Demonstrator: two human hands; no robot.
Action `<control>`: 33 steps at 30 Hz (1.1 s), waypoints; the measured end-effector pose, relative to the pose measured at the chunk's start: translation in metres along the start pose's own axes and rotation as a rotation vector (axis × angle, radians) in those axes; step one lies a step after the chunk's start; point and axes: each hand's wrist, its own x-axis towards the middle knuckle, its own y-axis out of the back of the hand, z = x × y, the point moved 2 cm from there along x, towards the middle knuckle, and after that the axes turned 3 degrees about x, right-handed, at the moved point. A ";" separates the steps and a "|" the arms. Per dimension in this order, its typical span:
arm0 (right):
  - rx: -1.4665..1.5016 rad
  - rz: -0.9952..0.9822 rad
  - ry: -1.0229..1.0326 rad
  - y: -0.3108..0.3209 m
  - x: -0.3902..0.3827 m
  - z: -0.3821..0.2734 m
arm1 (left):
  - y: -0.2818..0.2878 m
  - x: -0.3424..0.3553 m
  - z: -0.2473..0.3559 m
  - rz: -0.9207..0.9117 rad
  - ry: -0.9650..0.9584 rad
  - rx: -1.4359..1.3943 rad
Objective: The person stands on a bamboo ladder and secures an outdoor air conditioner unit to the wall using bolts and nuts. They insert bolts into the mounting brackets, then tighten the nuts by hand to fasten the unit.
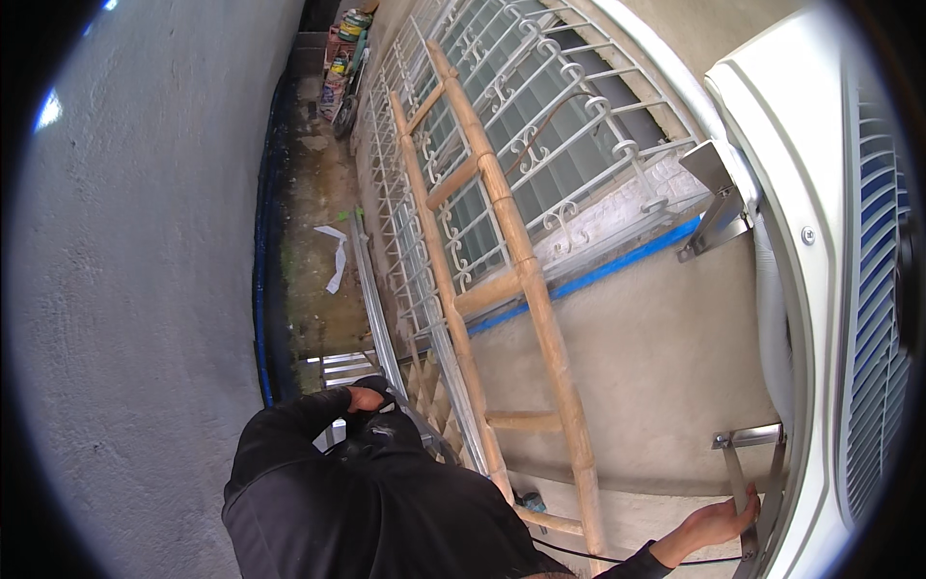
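At the lower right, my right hand (714, 528) has its fingers curled round a strut of the metal wall bracket (765, 502), beneath the white outdoor air-conditioner unit (815, 318). My left hand (367, 398) is low at the centre, beside my dark-clad leg, partly covered by the black sleeve. Its fingers are mostly hidden, and whether it holds anything is unclear. A bamboo ladder (531, 275) leans along the wall between my two hands. The unit's other bracket (714, 224) is fixed to the wall farther up.
A white window grille (540, 96) stands behind the ladder. Long metal profiles (374, 299) lie along the wall base. The narrow passage floor (307, 280) holds a white strip (336, 259) and, far off, stacked containers (349, 39). A grey wall (145, 270) bounds the left.
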 end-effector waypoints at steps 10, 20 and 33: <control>0.016 0.003 -0.034 -0.005 -0.008 -0.010 | -0.043 0.025 -0.043 -0.058 0.487 -0.018; -0.046 -0.090 0.054 0.002 -0.002 -0.003 | 0.005 0.016 0.031 0.219 0.765 -0.332; -0.176 -0.022 0.133 -0.024 -0.052 -0.022 | 0.013 0.021 0.003 1.350 0.683 -1.384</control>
